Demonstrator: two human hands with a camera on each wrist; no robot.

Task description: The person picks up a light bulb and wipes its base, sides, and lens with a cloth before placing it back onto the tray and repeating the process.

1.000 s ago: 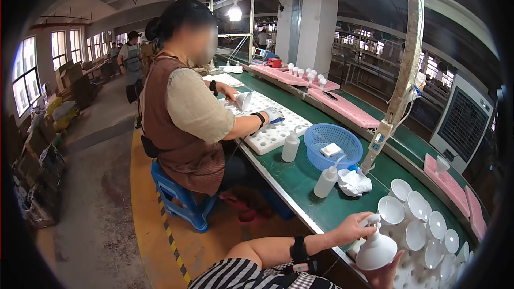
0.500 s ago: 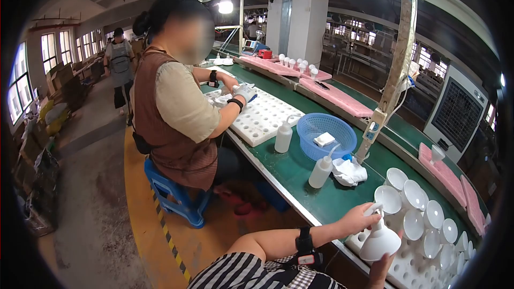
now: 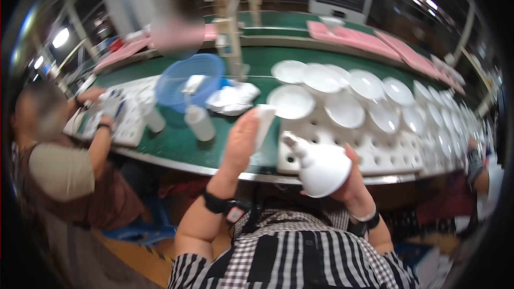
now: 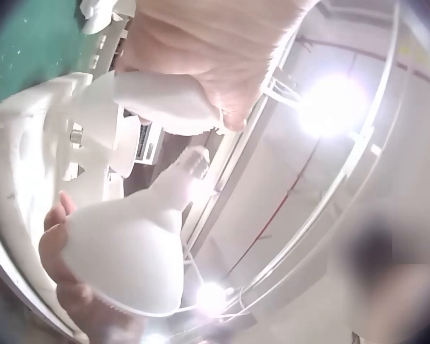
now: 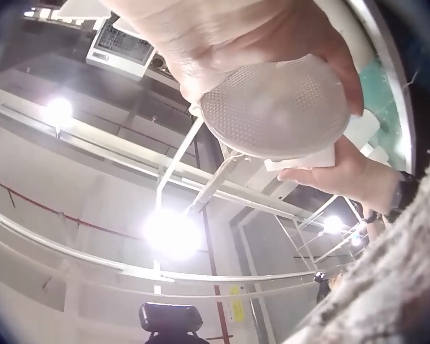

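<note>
A white reflector light bulb [image 3: 324, 168] with a metal screw base is held by my right hand [image 3: 357, 184], its base tilted up and left. The right wrist view shows the bulb's round, textured front lens [image 5: 276, 107] with fingers around its edge. My left hand [image 3: 240, 142] pinches a folded white wiping pad [image 3: 264, 122], a short way left of the screw base. In the left wrist view, a gap separates the pad [image 4: 165, 102] from the bulb's neck.
Many white reflector bulbs [image 3: 345, 111] stand face up in a holed white foam tray [image 3: 369, 152]. To the left are a crumpled white cloth [image 3: 233, 99], a squeeze bottle [image 3: 199, 123] and a blue basket [image 3: 211, 67]. Another person [image 3: 61, 171] works at the far left.
The view has swung right toward the tray of bulbs. My left hand, earlier at the bulb's base with the pad, is now apart from it; my right hand still holds the bulb.
</note>
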